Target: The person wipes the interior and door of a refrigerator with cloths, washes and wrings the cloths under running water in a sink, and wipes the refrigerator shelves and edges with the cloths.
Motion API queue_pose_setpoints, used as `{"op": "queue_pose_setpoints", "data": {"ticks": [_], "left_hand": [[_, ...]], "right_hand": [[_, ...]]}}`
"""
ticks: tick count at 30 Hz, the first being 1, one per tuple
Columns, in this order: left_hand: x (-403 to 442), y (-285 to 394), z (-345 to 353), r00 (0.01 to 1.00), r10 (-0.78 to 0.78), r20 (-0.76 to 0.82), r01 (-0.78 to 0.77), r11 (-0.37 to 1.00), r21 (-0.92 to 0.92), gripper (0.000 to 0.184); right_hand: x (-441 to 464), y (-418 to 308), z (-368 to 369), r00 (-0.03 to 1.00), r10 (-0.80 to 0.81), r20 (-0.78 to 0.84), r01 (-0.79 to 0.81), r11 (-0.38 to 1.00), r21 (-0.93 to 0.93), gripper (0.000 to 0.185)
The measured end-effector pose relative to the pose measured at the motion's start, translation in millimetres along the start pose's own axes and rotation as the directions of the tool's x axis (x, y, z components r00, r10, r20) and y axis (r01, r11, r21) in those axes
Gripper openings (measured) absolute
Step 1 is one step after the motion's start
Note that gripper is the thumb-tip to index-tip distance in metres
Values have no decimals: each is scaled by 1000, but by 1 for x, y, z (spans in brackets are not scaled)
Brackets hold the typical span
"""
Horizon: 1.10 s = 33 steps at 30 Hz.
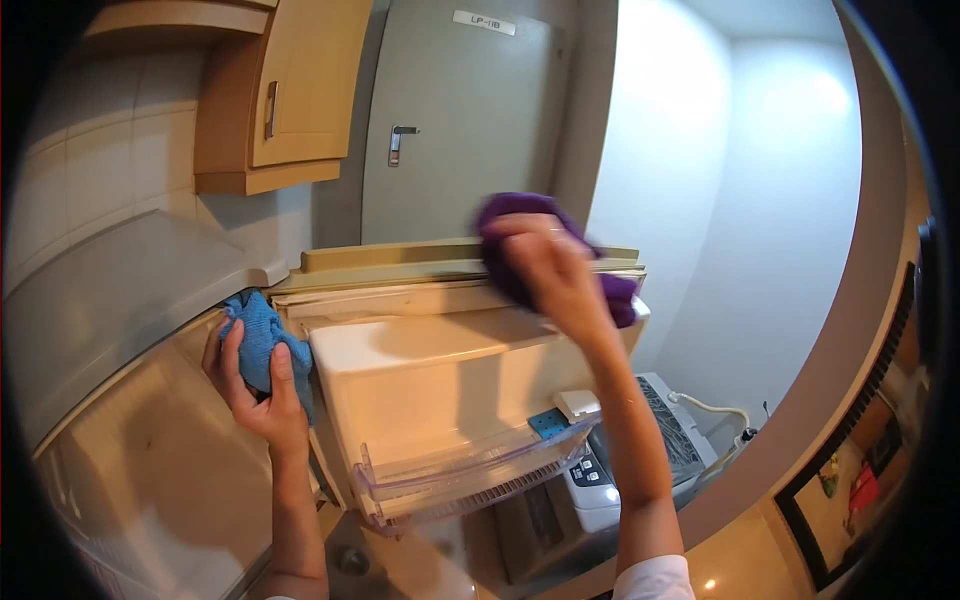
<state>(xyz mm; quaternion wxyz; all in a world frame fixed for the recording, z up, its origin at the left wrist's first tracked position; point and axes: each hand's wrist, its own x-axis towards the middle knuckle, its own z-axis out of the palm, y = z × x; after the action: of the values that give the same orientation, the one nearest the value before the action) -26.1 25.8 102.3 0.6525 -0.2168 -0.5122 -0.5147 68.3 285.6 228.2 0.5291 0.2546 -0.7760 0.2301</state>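
My left hand [250, 385] grips a bunched blue cloth [258, 340] beside the hinge side of an open fridge door [390, 345]. A purple cloth [510, 260] is in my right hand [550, 265], held at the top edge of that door toward its far end; motion blurs the hand and cloth a little. The door's cream inner side faces me, with a clear plastic shelf [450, 490] low on it. Behind that shelf sit a blue item [548, 424] and a small white box [577, 404].
A washing machine [600, 490] with a pale hose [715, 404] stands below, behind the door. At the left is the fridge body [150, 430]. A wooden wall cupboard [310, 90] hangs above, near a closed grey door [460, 120].
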Motion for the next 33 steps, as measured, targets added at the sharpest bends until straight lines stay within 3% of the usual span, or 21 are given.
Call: {"op": "queue_pose_setpoints", "data": {"ticks": [2, 3, 5, 6, 7, 9, 11, 12, 14, 15, 17, 18, 19, 20, 21, 22, 26, 28, 29, 32, 33], "left_hand": [[-9, -10, 4, 999, -36, -22, 35, 999, -26, 35], [-13, -14, 0, 998, -60, 0, 60, 998, -30, 35], [-18, -22, -9, 997, -82, 15, 82, 996, -36, 37], [-22, -25, -16, 995, -67, 77, 74, 993, -96, 44], [-26, -27, -20, 990, -45, 136, 66, 985, -159, 51], [-40, -31, -24, 981, -88, 173, 108, 988, -108, 57], [-56, -37, -25, 952, -172, 253, 198, 977, -80, 59], [-61, -38, -26, 953, -169, 250, 195, 977, -86, 59], [-68, -40, -23, 933, -288, 217, 312, 946, -87, 52], [-75, -49, -22, 940, -278, 196, 305, 944, -126, 44], [-76, -56, -24, 945, -284, 161, 299, 952, -73, 44], [-76, -54, -22, 946, -295, 130, 300, 954, -18, 43], [-69, -41, -20, 903, -424, 75, 429, 899, -87, 42], [-68, -41, -21, 903, -419, 99, 428, 898, -103, 42], [-68, -48, -24, 893, -436, 114, 448, 887, -113, 41], [-68, -53, -24, 883, -452, 128, 466, 876, -123, 40], [-65, -44, -20, 895, -440, 73, 446, 886, -124, 38], [-64, -44, -19, 894, -446, 52, 448, 893, -48, 39], [-66, -48, -18, 894, -445, 53, 448, 890, -90, 41], [-70, -48, -17, 899, -438, 29, 439, 894, -94, 45], [-70, -44, -16, 894, -447, 15, 447, 894, -34, 49]], "right_hand": [[9, -7, 28, 904, -13, 427, 124, 964, -234, 26], [10, -4, 25, 905, -17, 424, 130, 963, -238, 26], [6, 15, 6, 893, 248, 376, -47, 881, -470, 28], [-9, 51, -16, 935, 264, 237, -100, 838, -537, 31], [-16, 66, -43, 900, 405, 162, -272, 811, -518, 31], [-43, 121, -100, 907, 421, 16, -332, 737, -588, 27], [-72, 178, -130, 837, 495, -233, -547, 770, -327, 24], [-74, 174, -130, 839, 490, -238, -544, 771, -330, 24], [-71, 172, -127, 580, 720, -380, -593, 694, 409, 27], [-55, 141, -116, 535, 776, -335, -536, 618, 575, 28], [-19, 74, -74, 608, 698, -378, -527, 712, 464, 28], [-4, 44, -54, 669, 694, -265, -537, 698, 474, 26], [-9, 65, -35, 941, 249, -228, -263, 964, -31, 26], [-6, 65, -15, 954, -259, 152, 300, 773, -559, 31], [-1, 19, 12, 993, -7, 116, 18, 995, -94, 32], [-4, 12, 26, 898, -89, 431, 126, 990, -58, 35], [-6, 23, -3, 886, 36, 462, 91, 964, -249, 35], [-22, 69, -38, 912, 166, 375, -71, 965, -252, 33], [-32, 93, -63, 915, 251, 315, -131, 925, -356, 32], [-65, 164, -131, 867, 498, -12, -448, 768, -458, 36], [-82, 197, -140, 840, 529, -117, -540, 800, -262, 37]]}}
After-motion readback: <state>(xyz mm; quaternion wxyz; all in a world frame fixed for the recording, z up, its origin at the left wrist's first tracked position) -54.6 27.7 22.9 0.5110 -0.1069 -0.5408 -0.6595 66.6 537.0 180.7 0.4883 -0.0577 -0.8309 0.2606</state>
